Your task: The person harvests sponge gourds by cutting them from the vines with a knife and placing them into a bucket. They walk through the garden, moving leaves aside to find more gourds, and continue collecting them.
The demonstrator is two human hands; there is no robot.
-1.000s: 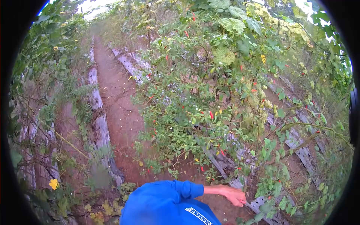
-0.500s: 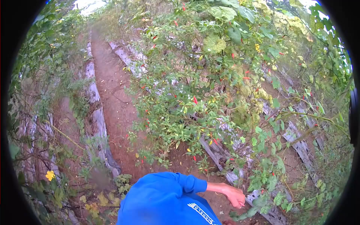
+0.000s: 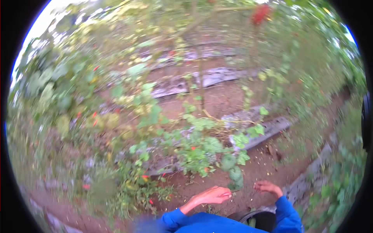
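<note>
My left hand [image 3: 213,195] reaches in from the lower middle, fingers closed. A small patch of red at its fingertips looks like a red chili pepper [image 3: 226,194], mostly covered by the fingers. To its right, my right hand [image 3: 268,187] hovers over the soil with its fingers apart and nothing visible in them. Large green leaves [image 3: 235,175] hang just above and between both hands. Below them, close to my body, is a dark round container [image 3: 264,220], partly hidden by my blue sleeves; something greenish shows at its rim.
Chili plants with red peppers [image 3: 150,201] grow at the left. Strips of greyish plastic mulch [image 3: 268,134] cross the brown soil [image 3: 252,163]. A thin upright stake [image 3: 201,77] stands ahead, with vines around it. A blurred red shape [image 3: 261,14] is high in view.
My view has swung right, away from the long path between rows. Both hands now show beside each other, and the dark container has come into view. Much of the scene is motion-blurred.
</note>
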